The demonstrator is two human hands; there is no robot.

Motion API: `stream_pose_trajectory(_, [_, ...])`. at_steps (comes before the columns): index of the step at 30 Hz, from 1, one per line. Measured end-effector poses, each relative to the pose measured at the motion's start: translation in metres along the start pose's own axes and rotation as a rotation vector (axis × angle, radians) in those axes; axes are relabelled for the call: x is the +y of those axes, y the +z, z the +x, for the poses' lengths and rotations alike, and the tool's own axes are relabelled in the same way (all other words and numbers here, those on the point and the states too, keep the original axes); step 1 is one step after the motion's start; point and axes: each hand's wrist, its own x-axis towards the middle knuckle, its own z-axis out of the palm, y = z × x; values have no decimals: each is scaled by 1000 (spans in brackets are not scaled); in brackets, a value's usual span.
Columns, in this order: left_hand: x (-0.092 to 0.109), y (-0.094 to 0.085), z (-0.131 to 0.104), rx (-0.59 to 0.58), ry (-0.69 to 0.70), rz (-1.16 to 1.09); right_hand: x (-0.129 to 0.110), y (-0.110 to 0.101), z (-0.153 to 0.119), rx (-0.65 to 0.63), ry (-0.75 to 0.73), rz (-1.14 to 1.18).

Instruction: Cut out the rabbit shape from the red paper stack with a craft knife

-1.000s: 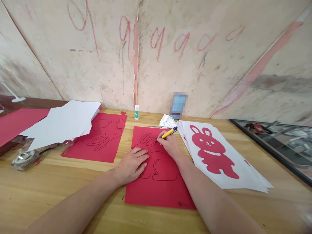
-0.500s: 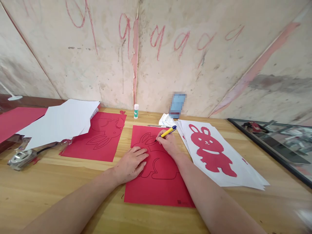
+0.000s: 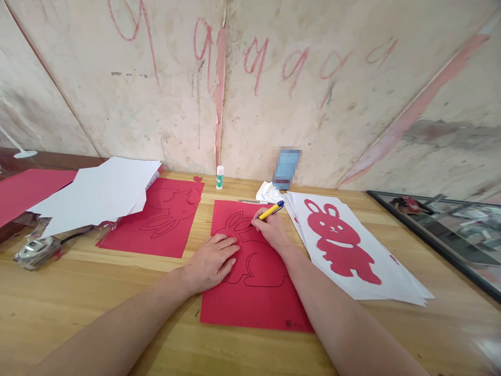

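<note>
A red sheet [image 3: 258, 308] with a black rabbit outline lies in front of me on the wooden table. My left hand [image 3: 213, 262] rests flat on its left part, fingers slightly apart, holding nothing. A yellow pen [image 3: 270, 211] with a blue end is gripped in my right hand [image 3: 268, 227], its tip down at the rabbit's ear. To the right, a red cut-out rabbit [image 3: 344, 245] lies on a stack of white sheets [image 3: 399, 284]. Another red sheet [image 3: 164, 245] with a rabbit outline lies to the left.
A glue stick [image 3: 219, 178] stands near the wall, with a crumpled white wrapper [image 3: 268, 192] and a blurred blue object [image 3: 287, 168] to its right. White paper [image 3: 97, 188] and a tape measure [image 3: 37, 251] are at left. A black-framed glass panel [image 3: 438, 235] is at right.
The camera view has shifted very slightly. Both hands keep almost the same places on the red sheet, and the pen is still in my right hand.
</note>
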Motion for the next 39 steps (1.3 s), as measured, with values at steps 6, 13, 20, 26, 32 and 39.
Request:
stream_pose_trajectory(6, [0,1,0,15,11,-7,0,0,-1,-36,-6,43])
stream_pose_trajectory(13, [-1,1,-1,14,5,-6,-3,0,-1,-41,-5,39])
stream_pose_trajectory(20, [0,0,-1,4,2,3,-4,0,-2,-46,11,25])
stream_pose_trajectory(26, [1,-1,0,-9,1,7,-5,1,-2,-86,-1,52])
stream_pose_trajectory(32, [1,0,0,15,10,-9,-4,1,-1,-99,-9,53])
stream_pose_trajectory(39, [0,0,0,-7,1,8,-8,0,-3,-64,9,46])
